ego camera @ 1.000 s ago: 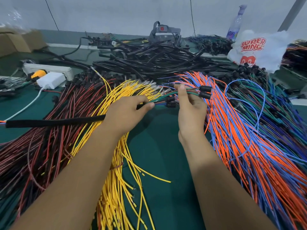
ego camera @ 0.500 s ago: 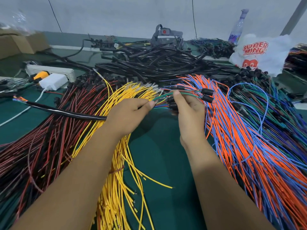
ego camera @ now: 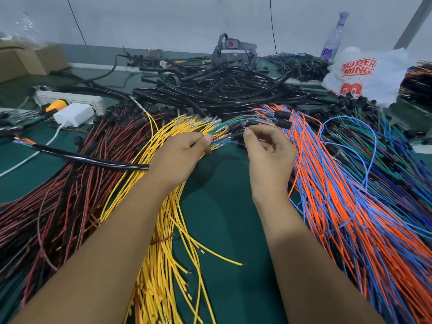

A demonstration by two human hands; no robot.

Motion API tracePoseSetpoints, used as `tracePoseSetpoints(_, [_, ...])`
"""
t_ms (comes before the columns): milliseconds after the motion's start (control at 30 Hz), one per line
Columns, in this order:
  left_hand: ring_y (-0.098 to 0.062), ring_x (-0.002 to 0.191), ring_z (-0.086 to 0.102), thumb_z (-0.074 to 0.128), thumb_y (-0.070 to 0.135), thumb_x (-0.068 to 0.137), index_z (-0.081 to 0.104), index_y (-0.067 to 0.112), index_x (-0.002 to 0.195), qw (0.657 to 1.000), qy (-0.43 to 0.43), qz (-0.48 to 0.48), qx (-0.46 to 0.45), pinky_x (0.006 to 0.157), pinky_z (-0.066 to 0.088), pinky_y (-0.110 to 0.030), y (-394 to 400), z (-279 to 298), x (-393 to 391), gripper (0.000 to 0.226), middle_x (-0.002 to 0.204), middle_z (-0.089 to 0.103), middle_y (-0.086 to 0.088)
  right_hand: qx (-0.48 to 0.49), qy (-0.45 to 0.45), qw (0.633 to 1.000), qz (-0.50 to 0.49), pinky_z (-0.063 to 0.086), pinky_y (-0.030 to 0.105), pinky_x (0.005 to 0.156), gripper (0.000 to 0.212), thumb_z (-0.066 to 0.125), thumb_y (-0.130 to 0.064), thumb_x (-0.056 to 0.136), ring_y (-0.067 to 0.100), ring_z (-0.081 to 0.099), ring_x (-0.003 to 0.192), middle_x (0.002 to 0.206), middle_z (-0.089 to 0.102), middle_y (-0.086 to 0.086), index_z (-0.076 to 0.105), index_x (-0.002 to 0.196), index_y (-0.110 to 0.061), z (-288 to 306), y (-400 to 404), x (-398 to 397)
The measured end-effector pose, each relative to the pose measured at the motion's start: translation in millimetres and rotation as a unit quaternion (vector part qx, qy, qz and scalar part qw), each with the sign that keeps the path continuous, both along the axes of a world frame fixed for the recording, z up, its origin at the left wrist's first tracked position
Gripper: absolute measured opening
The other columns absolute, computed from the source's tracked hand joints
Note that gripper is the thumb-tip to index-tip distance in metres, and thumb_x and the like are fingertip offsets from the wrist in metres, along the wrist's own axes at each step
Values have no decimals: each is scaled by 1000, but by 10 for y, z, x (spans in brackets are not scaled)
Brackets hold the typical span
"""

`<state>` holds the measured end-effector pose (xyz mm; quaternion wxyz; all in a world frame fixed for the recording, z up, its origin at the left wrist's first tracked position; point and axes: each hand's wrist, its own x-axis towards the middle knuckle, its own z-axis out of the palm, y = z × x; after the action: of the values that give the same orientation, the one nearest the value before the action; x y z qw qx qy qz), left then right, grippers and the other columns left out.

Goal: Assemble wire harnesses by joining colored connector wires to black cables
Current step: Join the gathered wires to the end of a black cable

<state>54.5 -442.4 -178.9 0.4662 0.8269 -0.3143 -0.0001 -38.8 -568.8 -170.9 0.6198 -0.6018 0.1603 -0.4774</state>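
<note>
- Head view: the left hand (ego camera: 180, 157) is curled round a black cable (ego camera: 93, 159) that runs out from under the palm toward the left, over the red and black wires (ego camera: 70, 195), its far end showing bared coloured strands.
- The left thumb and forefinger pinch the near ends of a few thin green and blue connector wires (ego camera: 224, 127), just above the green mat (ego camera: 222, 206).
- The right hand (ego camera: 268, 155) is held palm-inward just beside the left, its fingers curled; thumb and forefinger seem to pinch a small black connector (ego camera: 237, 135) on those wires, though the exact grip is hard to make out among the strands.
- Two more black connectors (ego camera: 282, 119) lie beyond the right fingers, on top of the orange and blue wires (ego camera: 350, 206) that fan along the right side of the mat.
- A bundle of yellow wires (ego camera: 163, 265) passes under the left forearm, tied by a thin reddish band, with its metal tips near the left knuckles.
- A heap of black cables (ego camera: 222, 90) sits behind the hands, mid-table.
- Far left there is a white power strip (ego camera: 70, 98) with a white adapter (ego camera: 73, 114) plugged in; far right a white plastic bag (ego camera: 364, 76) with red lettering and a clear bottle (ego camera: 334, 38) behind it.
</note>
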Motion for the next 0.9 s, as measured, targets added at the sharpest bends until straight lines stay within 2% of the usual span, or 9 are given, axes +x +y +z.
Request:
tracePoseSetpoints(100, [-19,50,36,40,55,92,64,28,70,1000,-5,-1,0,60,32,-35,7,-1,14,42,47,33,6,-10,-1,1000,-12,46,18,66,26,69,-2,83,6,58,66,76,66,-3,66,72,-25,-8,0,8])
tracePoseSetpoints(233, [-35,68,51,40,58,88,64,32,70,1000,-13,9,-5,65,43,-43,16,20,4,40,60,43,-9,7,16,1000,-8,48,32,70,22,70,-4,83,9,57,71,78,69,-2,71,76,-24,-10,-22,5])
tracePoseSetpoints(367, [-16,54,39,41,57,89,64,32,71,1000,-16,10,-12,61,34,-35,20,12,1,39,51,37,8,38,20,999,31,48,21,66,24,67,0,85,2,60,67,68,68,-14,71,79,-23,16,-20,-16])
tracePoseSetpoints(533, [-8,45,32,44,48,96,63,27,71,999,-34,17,2,56,31,-32,29,-7,-1,39,46,38,9,64,30,996,61,45,21,63,23,65,0,86,11,58,72,73,64,-6,69,82,-22,17,-8,-18])
tracePoseSetpoints(600, [-8,46,35,44,47,97,62,25,73,998,-52,22,20,55,30,-31,29,2,-9,37,48,42,10,74,39,994,66,45,17,58,21,64,-2,87,12,58,73,76,64,-3,68,81,-22,6,-13,-9])
tracePoseSetpoints(667, [-7,54,43,44,46,98,62,23,82,994,-101,23,46,56,34,-33,19,28,-31,33,57,48,10,79,52,993,64,46,17,56,17,65,-5,88,11,58,71,76,65,-2,66,80,-20,-3,-24,12])
tracePoseSetpoints(733, [-11,71,52,47,43,97,62,28,98,987,-150,22,58,62,42,-35,0,47,-63,22,73,57,14,84,65,993,51,48,18,56,11,67,-7,87,13,59,71,77,65,1,66,81,-16,-19,-37,32])
tracePoseSetpoints(800, [-13,85,54,50,41,96,60,32,115,985,-158,21,63,69,45,-34,-15,48,-79,22,91,58,17,83,73,993,35,49,19,57,7,67,-8,88,15,60,73,80,67,5,66,83,-13,-44,-54,37])
tracePoseSetpoints(900, [-17,88,57,49,40,97,57,35,116,987,-147,7,64,73,48,-38,-11,36,-76,21,93,61,13,63,79,995,21,52,27,68,9,69,-12,87,10,63,75,80,70,0,68,80,-17,-74,-69,33])
